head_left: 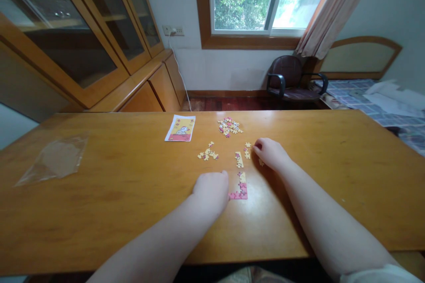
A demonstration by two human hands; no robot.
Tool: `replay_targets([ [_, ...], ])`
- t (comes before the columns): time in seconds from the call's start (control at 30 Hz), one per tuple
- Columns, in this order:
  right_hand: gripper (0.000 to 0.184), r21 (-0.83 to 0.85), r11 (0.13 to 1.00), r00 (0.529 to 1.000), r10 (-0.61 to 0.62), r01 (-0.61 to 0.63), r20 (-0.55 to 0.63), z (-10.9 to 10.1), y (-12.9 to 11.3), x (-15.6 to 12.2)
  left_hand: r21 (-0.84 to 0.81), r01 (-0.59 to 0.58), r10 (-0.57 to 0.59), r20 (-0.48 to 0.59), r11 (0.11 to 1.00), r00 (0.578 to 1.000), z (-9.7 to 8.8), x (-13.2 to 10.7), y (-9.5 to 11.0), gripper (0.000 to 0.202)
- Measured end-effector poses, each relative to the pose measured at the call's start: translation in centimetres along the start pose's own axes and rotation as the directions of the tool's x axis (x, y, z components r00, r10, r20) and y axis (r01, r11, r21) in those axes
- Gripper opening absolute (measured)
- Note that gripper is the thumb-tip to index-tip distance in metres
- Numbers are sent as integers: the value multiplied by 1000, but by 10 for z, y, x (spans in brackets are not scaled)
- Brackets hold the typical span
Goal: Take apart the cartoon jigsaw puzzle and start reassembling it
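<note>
My left hand [210,190] rests on the wooden table [133,194] with its fingers curled under, touching the left edge of a joined pink and yellow puzzle section [241,188]. My right hand [270,152] lies further back with fingers bent, its fingertips beside small loose pieces [247,152]; a piece [261,162] shows under its palm edge. What either hand holds is hidden. A short joined strip [239,159] lies between the hands. A small cluster of pieces [208,153] sits to the left, and a larger pile [229,126] lies further back.
A printed reference picture card [180,128] lies at the back middle of the table. A transparent plastic bag [55,159] lies at the left. Beyond the table stand a dark armchair [288,79], wooden cabinets [99,44] and a bed [381,101].
</note>
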State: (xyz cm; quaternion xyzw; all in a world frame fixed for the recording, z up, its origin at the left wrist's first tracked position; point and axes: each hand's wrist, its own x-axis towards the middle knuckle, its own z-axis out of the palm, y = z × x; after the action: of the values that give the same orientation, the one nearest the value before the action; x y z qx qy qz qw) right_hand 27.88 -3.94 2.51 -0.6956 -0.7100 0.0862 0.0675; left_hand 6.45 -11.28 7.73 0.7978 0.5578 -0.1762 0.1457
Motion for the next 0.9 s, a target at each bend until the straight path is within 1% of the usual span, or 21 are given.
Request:
replay_targets([
  [0.03,24,15,998,998,-58,59,-30,3,1,1,-5,-1,1,-14,1000,1000,1,1,0,38],
  [0.1,28,46,979,979,-194,197,-70,10,4,5,-23,3,-5,-66,1000,998,3,6,-1,41],
  [0.17,31,63,959,960,-272,277,-70,14,6,8,-51,21,-28,-141,998,990,3,12,-4,40],
  [0.2,31,62,957,958,-279,282,-60,15,6,9,-68,36,-47,-176,997,983,3,16,-6,40],
  [0.27,29,43,968,969,-245,246,-36,14,6,9,-110,49,-73,-228,993,971,1,23,-10,38],
  [0.37,27,23,986,986,-163,164,-13,10,5,9,-163,66,-109,-271,984,956,-1,32,-18,36],
  [0.43,29,39,990,990,-134,135,-34,9,6,8,-202,68,-125,-289,977,949,-1,37,-23,35],
  [0.5,33,59,986,987,-151,154,-50,10,9,9,-247,62,-139,-307,967,942,0,43,-27,35],
  [0.57,38,66,981,983,-180,183,-36,12,12,10,-289,39,-137,-328,956,935,2,49,-31,35],
  [0.67,35,63,981,983,-183,183,-7,13,15,11,-335,13,-140,-357,942,923,4,57,-36,35],
  [0.77,36,61,981,983,-183,184,-22,12,17,11,-361,-5,-140,-374,933,917,6,63,-41,35],
  [0.9,45,95,961,965,-261,260,1,13,18,11,-370,-48,-114,-404,928,908,10,68,-44,34],
])
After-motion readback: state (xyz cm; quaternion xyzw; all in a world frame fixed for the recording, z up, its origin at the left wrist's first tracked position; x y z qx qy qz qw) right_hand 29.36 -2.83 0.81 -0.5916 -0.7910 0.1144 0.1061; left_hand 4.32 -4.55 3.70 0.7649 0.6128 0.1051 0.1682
